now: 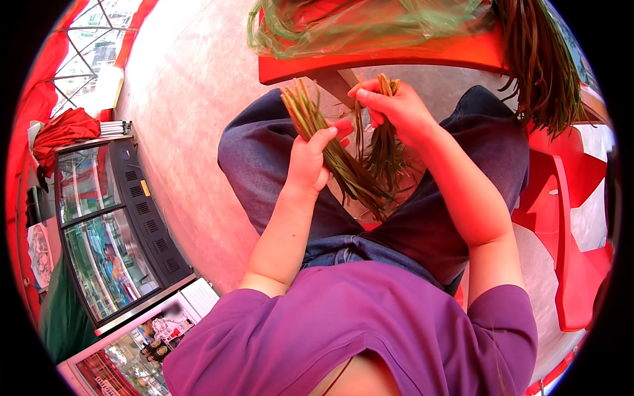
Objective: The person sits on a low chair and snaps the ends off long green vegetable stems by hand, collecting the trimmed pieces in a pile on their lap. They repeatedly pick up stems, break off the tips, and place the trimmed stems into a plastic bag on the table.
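My left hand [313, 154] is closed around a thick bundle of green plant stems [354, 175]. Its pale cut ends point up and away, and the darker ends hang down between my knees. Close beside it, my right hand [396, 106] grips a smaller bunch of stems [384, 153], whose cut ends stick out above the fingers. Between the right thumb and forefinger a thin single stem [360, 128] hangs down. Both hands are above my spread legs in dark jeans [267, 148], a short gap apart.
Before me stands a red table [386, 58] with a green plastic bag [356, 29] on it. A large bunch of long stems [540, 64] droops over its right side. A red plastic chair [564, 237] is at my right, display coolers [109, 227] at the left.
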A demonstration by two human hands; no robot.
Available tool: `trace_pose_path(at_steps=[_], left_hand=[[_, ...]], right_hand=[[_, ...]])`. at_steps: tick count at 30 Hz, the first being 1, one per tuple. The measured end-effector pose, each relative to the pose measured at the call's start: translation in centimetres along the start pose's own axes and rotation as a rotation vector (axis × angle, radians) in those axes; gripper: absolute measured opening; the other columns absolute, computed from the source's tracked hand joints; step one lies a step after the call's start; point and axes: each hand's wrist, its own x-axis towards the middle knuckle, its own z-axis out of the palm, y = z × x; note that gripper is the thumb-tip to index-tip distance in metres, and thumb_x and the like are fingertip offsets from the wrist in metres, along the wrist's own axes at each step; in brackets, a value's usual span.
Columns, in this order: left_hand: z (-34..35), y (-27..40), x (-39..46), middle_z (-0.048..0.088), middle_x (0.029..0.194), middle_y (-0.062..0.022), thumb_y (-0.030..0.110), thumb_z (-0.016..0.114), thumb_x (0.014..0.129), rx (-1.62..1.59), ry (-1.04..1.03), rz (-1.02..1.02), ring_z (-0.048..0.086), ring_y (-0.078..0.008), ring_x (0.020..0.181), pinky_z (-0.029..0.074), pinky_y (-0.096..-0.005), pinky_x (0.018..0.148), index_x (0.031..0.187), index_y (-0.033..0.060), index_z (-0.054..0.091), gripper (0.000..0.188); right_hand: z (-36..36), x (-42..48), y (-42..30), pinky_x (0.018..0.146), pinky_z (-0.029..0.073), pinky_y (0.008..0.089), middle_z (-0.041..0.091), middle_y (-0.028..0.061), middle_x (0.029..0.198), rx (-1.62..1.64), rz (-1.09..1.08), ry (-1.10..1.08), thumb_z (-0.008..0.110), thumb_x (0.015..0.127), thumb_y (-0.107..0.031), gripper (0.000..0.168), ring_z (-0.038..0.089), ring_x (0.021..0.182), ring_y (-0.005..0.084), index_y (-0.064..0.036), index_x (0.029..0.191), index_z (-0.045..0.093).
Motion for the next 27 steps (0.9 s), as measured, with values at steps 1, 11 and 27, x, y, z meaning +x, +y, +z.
trace_pose_path(at_steps=[1, 11, 27], left_hand=[[-0.4, 0.1, 0.1, 0.061, 0.089, -0.0114, 0.005, 0.055, 0.078, 0.029, -0.011, 0.010, 0.059, -0.0174, 0.074, 0.048, -0.0288, 0.064, 0.093, 0.0002, 0.054, 0.015], [0.1, -0.6, -0.3, 0.060, 0.079, -0.0065, 0.005, 0.066, 0.074, 0.222, -0.131, 0.008, 0.051, -0.0095, 0.057, 0.041, -0.0201, 0.052, 0.090, 0.0010, 0.057, 0.019], [-0.1, -0.7, -0.2, 0.057, 0.075, -0.0050, 0.005, 0.066, 0.073, 0.144, -0.152, -0.081, 0.052, -0.0113, 0.059, 0.043, -0.0226, 0.054, 0.090, 0.0010, 0.056, 0.021]], right_hand=[[-0.2, 0.0, 0.0, 0.049, 0.039, 0.0210, 0.049, -0.0022, 0.061, 0.021, 0.006, -0.005, 0.057, 0.082, -0.018, 0.020, 0.043, 0.051, 0.0056, -0.001, 0.092, 0.059], [0.2, 0.1, 0.7, 0.046, 0.038, 0.0207, 0.051, 0.0001, 0.067, 0.102, 0.016, 0.041, 0.058, 0.082, -0.018, 0.019, 0.044, 0.051, 0.0062, -0.001, 0.091, 0.056], [0.3, 0.1, 0.3, 0.046, 0.034, 0.0210, 0.047, -0.0015, 0.058, 0.054, 0.050, 0.063, 0.063, 0.078, -0.020, 0.019, 0.042, 0.049, 0.0072, -0.003, 0.081, 0.056]])
